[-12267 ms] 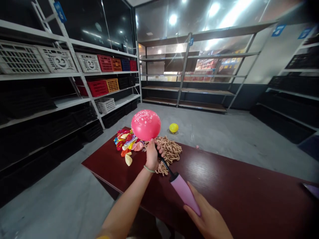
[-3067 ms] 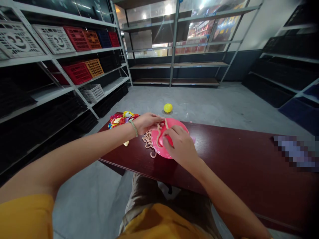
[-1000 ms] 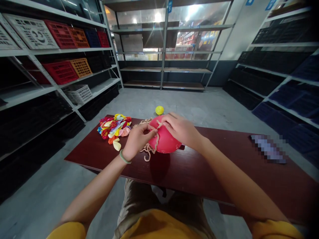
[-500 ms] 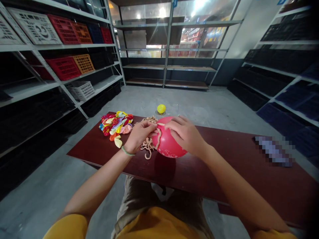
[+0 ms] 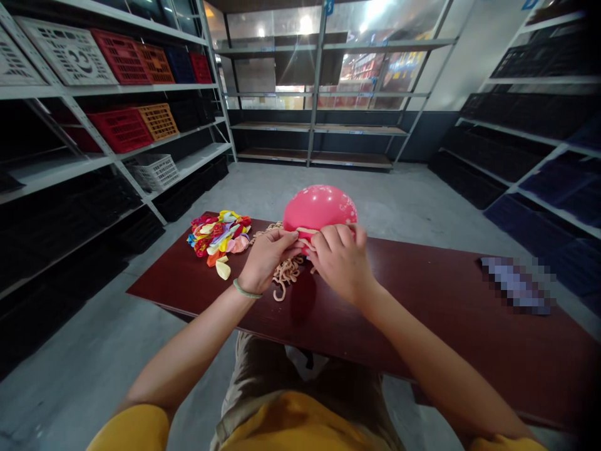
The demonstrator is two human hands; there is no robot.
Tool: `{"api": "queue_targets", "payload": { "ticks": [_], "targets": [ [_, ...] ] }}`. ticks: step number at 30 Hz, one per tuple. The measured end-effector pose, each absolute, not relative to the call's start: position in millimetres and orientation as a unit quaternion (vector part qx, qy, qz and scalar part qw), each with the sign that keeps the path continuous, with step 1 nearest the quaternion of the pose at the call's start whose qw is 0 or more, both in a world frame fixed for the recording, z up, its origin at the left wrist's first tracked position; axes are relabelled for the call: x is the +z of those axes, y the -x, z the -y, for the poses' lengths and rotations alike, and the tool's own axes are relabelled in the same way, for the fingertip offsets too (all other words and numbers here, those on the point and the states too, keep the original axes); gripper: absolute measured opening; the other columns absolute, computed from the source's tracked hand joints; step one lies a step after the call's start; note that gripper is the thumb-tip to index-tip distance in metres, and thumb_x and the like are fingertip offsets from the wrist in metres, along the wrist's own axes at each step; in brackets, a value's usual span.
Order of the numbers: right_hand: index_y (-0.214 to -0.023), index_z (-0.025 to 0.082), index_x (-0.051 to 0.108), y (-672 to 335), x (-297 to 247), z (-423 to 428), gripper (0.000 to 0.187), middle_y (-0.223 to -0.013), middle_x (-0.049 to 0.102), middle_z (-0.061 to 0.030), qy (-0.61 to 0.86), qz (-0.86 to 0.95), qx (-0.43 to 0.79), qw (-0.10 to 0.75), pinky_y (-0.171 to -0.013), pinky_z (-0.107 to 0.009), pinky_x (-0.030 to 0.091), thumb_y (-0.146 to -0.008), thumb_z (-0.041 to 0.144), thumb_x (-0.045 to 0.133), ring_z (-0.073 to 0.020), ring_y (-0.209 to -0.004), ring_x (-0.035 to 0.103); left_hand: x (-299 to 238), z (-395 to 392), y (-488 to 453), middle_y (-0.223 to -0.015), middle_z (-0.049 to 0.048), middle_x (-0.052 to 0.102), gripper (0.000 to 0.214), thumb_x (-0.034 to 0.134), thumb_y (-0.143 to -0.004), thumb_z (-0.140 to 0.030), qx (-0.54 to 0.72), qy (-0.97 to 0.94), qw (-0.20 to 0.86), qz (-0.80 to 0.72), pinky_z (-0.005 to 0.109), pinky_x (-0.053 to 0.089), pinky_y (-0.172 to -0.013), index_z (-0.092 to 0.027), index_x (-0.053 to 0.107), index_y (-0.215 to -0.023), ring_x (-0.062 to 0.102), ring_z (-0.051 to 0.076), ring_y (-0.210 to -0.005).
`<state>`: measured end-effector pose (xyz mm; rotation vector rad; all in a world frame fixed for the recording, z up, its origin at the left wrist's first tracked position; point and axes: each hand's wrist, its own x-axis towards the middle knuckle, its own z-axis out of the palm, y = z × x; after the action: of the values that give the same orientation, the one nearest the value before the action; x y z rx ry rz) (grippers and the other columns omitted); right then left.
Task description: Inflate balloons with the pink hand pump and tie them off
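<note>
A blown-up pink balloon (image 5: 320,205) with a pale printed pattern is held above the table, its round end facing away from me. My left hand (image 5: 267,258) is closed, thumb and forefinger pinching a beige cord (image 5: 307,231) at the balloon's near side. Curled fingers of my right hand (image 5: 345,260) grip the same cord just to the right. The balloon's neck is mostly hidden by my fingers. Below and behind my hands lies a heap of curly beige cords (image 5: 287,273).
A pile of colourful flat balloons (image 5: 220,233) lies on the left of the dark red table (image 5: 422,294), with a pale yellow one (image 5: 223,269) nearer me. A blurred purple item (image 5: 514,285) lies at the right. Shelves with crates (image 5: 119,128) stand around.
The pink balloon has swung up and away from me, from below my hands to beyond them. My right hand has come down toward me. The yellow balloon on the floor is now hidden.
</note>
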<state>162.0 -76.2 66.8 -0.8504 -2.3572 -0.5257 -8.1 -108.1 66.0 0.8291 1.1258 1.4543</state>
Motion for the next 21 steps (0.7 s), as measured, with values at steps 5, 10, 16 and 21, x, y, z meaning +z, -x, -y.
{"api": "queue_targets", "payload": {
  "ticks": [5,10,16,21],
  "targets": [
    [-0.094,0.02,0.063,-179.6,77.0,71.4,0.023,-0.095,0.064,-0.0088,0.262,0.914,-0.071,0.301,-0.087,-0.043,0.038,-0.101,0.027,0.042,-0.025,-0.092,0.05,63.3,110.8,18.1,-0.077,0.0035,0.072,0.025,0.079,-0.076,-0.034,0.576,-0.378,0.526,-0.498,0.023,0.057,-0.072,-0.013,0.065,-0.081,0.068,0.01,-0.068],
    [-0.097,0.02,0.062,-192.6,84.5,68.9,0.019,-0.093,0.063,-0.0056,0.188,0.914,0.063,0.354,-0.088,-0.039,0.043,-0.1,0.02,0.043,-0.0193,-0.089,0.056,59.5,114.7,20.7,-0.068,0.0013,0.069,0.029,0.077,-0.076,-0.04,0.55,-0.439,0.493,-0.512,0.023,0.055,-0.059,-0.015,0.068,-0.086,0.065,0.011,-0.057],
    [-0.084,0.023,0.058,-193.9,71.5,67.7,0.014,-0.082,0.06,-0.0031,0.181,0.911,0.042,0.369,-0.084,-0.04,0.047,-0.091,0.013,0.05,-0.0191,-0.079,0.054,50.0,117.0,17.2,-0.063,-0.0005,0.063,0.027,0.073,-0.081,-0.041,0.575,-0.46,0.473,-0.483,0.019,0.047,-0.056,-0.014,0.068,-0.08,0.056,0.008,-0.055],
    [-0.086,0.021,0.061,-201.3,64.9,64.4,0.016,-0.087,0.061,-0.0065,0.185,0.908,-0.054,0.373,-0.083,-0.041,0.05,-0.088,0.011,0.05,-0.0211,-0.083,0.054,46.6,125.5,15.6,-0.076,0.0014,0.067,0.029,0.073,-0.082,-0.036,0.537,-0.466,0.523,-0.469,0.02,0.045,-0.057,-0.016,0.073,-0.103,0.056,0.007,-0.057]
  ]
}}
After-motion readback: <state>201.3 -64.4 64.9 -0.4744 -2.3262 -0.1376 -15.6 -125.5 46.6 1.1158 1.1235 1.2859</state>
